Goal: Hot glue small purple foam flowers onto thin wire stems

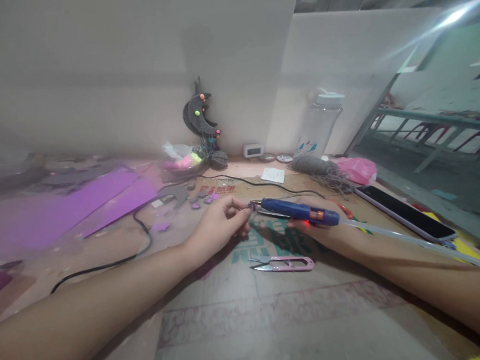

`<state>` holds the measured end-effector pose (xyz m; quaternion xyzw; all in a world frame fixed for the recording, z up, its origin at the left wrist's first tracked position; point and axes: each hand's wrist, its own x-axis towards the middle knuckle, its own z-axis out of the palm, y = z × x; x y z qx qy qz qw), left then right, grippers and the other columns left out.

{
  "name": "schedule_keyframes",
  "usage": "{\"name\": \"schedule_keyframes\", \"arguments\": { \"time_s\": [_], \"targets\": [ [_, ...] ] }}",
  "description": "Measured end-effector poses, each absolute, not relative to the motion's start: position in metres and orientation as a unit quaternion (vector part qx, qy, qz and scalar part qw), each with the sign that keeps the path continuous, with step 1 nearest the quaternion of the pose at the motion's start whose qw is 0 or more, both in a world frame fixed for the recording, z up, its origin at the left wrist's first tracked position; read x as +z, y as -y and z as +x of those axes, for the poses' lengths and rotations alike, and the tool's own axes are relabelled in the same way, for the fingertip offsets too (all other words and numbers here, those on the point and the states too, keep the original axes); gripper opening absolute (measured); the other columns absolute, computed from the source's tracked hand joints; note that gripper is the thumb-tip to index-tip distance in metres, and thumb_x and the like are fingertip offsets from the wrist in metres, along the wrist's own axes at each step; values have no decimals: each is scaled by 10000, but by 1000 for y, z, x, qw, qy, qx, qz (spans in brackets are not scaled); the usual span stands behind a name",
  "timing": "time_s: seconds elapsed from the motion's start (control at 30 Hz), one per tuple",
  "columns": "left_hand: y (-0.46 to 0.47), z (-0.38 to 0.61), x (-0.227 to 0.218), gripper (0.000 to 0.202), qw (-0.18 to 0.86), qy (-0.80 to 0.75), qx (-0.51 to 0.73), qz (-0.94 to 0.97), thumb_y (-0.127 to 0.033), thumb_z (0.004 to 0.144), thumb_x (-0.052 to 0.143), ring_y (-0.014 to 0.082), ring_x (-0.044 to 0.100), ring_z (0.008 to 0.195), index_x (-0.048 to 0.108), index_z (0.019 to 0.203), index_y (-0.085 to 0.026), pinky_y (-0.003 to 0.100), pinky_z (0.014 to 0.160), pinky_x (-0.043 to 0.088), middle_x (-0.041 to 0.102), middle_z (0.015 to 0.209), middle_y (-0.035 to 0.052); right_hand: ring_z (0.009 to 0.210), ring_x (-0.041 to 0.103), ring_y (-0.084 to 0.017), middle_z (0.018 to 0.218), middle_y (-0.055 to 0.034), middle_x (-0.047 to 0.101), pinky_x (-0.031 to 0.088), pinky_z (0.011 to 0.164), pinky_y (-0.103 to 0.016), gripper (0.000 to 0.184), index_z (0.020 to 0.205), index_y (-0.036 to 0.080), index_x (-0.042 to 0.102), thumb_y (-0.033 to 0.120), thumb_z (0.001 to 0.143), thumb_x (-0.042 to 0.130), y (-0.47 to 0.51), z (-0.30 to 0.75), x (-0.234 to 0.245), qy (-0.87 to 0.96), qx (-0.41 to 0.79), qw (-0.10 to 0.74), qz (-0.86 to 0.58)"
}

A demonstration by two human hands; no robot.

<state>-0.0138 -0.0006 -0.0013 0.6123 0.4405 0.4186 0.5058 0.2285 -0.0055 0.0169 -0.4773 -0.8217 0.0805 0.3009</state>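
My right hand [318, 224] is wrapped round a blue hot glue gun [288, 209] with a red light lit on its side and a long clear glue stick [378, 231] running out of its back. The metal nozzle points left, close to the fingertips of my left hand [229, 217]. Those fingertips pinch a small dark piece [251, 206], too small to name. Below both hands, a pair of pink thread snips [286, 263] lies on the cardboard. Several small purple cut-outs [207, 198] lie just beyond my left hand.
Purple sheets [107, 205] spread at the left, with a black cord [143, 230] crossing the table. Grey yarn [318, 168], a phone [406, 212] and a clear bottle [320, 124] stand or lie at the right. A grey moon ornament [194, 116] is at the back.
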Motion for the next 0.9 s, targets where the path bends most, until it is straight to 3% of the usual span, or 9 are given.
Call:
{"name": "schedule_keyframes", "arguments": {
  "time_s": [0.17,0.9],
  "targets": [
    [-1,-15,-4,226,509,-431,428,610,-380,848,633,99,587,507,510,851,-191,182,457,391,645,600,-28,579,583,-167,621,4,617,414,526,-252,178,695,215,605,380,755,632,6,227,16,813,65,319,-484],
    [-2,-15,-3,193,525,-438,435,586,-329,858,628,89,588,510,501,866,-183,167,449,383,641,604,-29,594,593,-173,629,0,617,423,522,-261,172,745,218,627,386,783,616,8,225,17,803,62,317,-502]
  ]
}}
